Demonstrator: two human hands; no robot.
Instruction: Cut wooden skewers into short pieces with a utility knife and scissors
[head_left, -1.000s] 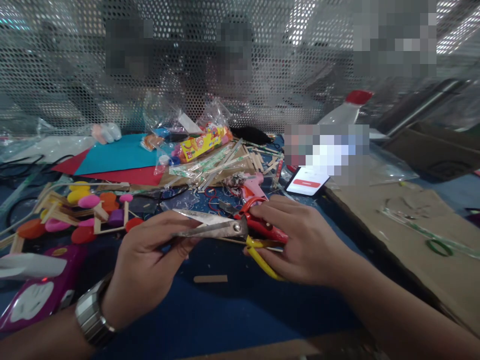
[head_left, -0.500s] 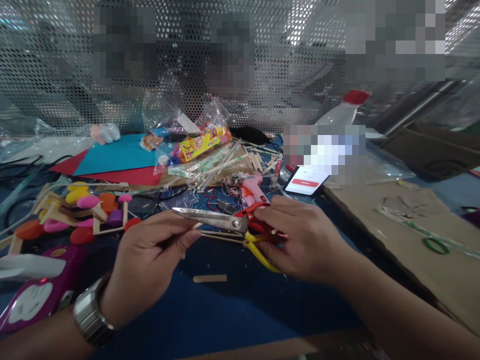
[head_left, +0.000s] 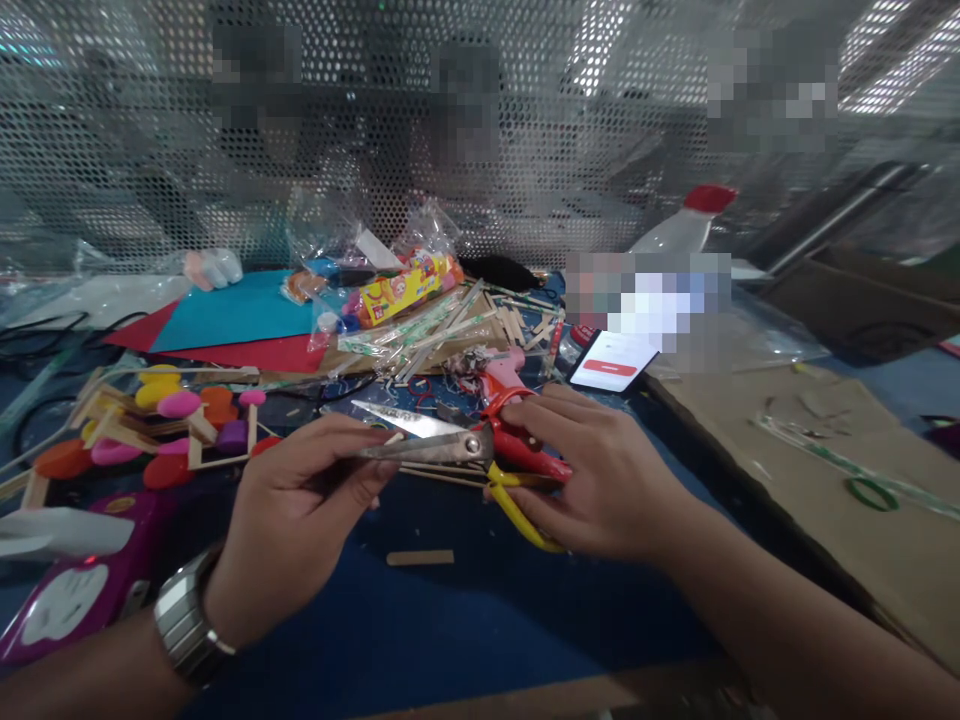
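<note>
My right hand is closed around the red and yellow handles of a pair of scissors. The blades stand apart and point left. Between thumb and fingers, my left hand pinches a thin wooden stick; only its pale tip shows, lying between the blades, and the rest is hidden by the fingers. On the blue table below both hands lies a short piece of craft stick, rounded at one end. A pink glue gun rests just behind the scissors.
At the left is a structure of wooden sticks with bright coloured pieces, near a purple device. Behind lie blue paper, a yellow-labelled pack and loose sticks. A lit phone and cardboard are at the right.
The scissor blades have opened from nearly closed, and my right fingers have spread with the handles. The stick's tip now sits between the blades. My left hand has barely moved.
</note>
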